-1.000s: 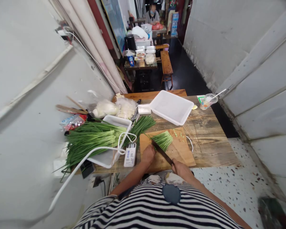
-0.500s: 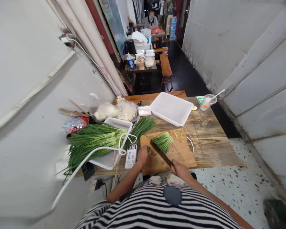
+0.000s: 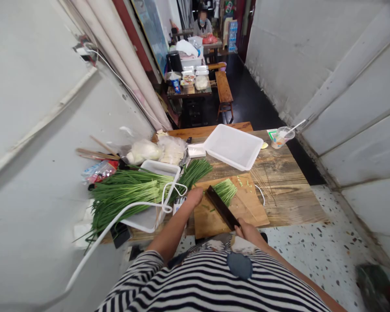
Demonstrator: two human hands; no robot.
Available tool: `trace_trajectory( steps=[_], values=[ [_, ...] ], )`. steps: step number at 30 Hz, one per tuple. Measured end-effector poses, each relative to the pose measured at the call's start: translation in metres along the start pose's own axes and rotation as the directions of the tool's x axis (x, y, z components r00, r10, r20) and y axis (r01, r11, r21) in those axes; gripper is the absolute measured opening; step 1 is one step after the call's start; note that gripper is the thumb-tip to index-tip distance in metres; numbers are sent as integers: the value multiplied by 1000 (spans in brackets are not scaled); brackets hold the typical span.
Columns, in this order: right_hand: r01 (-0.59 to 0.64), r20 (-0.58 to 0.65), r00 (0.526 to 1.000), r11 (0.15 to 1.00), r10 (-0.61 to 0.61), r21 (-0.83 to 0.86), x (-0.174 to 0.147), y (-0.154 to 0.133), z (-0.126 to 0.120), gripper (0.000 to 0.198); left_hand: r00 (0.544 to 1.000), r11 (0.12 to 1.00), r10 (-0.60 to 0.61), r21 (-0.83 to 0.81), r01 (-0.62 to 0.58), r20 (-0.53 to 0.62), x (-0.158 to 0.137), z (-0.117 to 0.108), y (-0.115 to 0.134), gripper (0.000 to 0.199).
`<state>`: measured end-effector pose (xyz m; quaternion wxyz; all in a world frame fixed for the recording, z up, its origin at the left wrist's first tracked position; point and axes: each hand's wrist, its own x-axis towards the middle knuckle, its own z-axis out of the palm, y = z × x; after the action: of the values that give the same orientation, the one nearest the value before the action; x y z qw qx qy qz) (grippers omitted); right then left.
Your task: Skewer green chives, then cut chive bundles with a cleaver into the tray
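My right hand is wrapped round the handle of a dark-bladed kitchen knife. Its wide blade slants over the wooden cutting board. Just right of the blade lies a bundle of cut chives, pale ends pointing right. At the board's left edge my left hand is closed, back towards me, and whatever its fingers hold is hidden. Behind it, a loose pile of long chives runs along the table. More chives fill the left white tray and spill over it.
Another white tray stands behind the board. Bagged white vegetables are at back left, a plastic cup at the right corner. Thin skewers lie beside the board. A white cable loops over the left tray. A person sits far back.
My left hand has moved up and slightly right along the board's left edge, now partly covering the small white box. The knife has shifted slightly right, its blade turned to show more of its flat side.
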<state>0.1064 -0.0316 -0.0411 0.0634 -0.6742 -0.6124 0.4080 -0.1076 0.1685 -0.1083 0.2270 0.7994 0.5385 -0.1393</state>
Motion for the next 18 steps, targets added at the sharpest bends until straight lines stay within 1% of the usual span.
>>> trace_trajectory(
  steps=[3, 6, 9, 11, 13, 15, 16, 17, 18],
  values=[
    [-16, 55, 998, 996, 21, -89, 4, -16, -3, 7, 999, 999, -26, 32, 26, 18, -14, 8, -1, 24],
    [-27, 75, 997, 992, 36, -124, 11, -27, -4, 9, 1000, 999, -22, 44, 22, 10, -25, 14, 0, 23],
    [-24, 88, 995, 990, 36, -139, 14, -29, -1, 10, 1000, 999, 2, 44, -2, -8, -33, 13, -2, 22],
    [-10, 64, 998, 993, 17, -114, 11, -23, 1, 12, 1000, 999, 8, 48, -6, -26, -38, 10, -7, 23],
    [17, -19, 1000, 999, -18, -43, 1, -9, 4, 17, 999, 998, -8, 59, 11, -39, -42, 7, -12, 25],
    [27, -173, 985, 999, -21, 33, -14, 10, 6, 23, 999, 997, -34, 74, 37, -35, -44, 5, -16, 27],
    [5, -261, 965, 998, 9, 55, -23, 20, 5, 26, 999, 996, -46, 81, 48, -26, -45, 5, -16, 28],
    [-46, -347, 936, 997, 66, 66, -31, 32, 3, 30, 998, 995, -55, 87, 56, -16, -45, 4, -16, 29],
    [-121, -424, 895, 990, 139, 69, -39, 43, 0, 33, 998, 994, -60, 92, 60, -4, -45, 3, -14, 29]
  ],
)
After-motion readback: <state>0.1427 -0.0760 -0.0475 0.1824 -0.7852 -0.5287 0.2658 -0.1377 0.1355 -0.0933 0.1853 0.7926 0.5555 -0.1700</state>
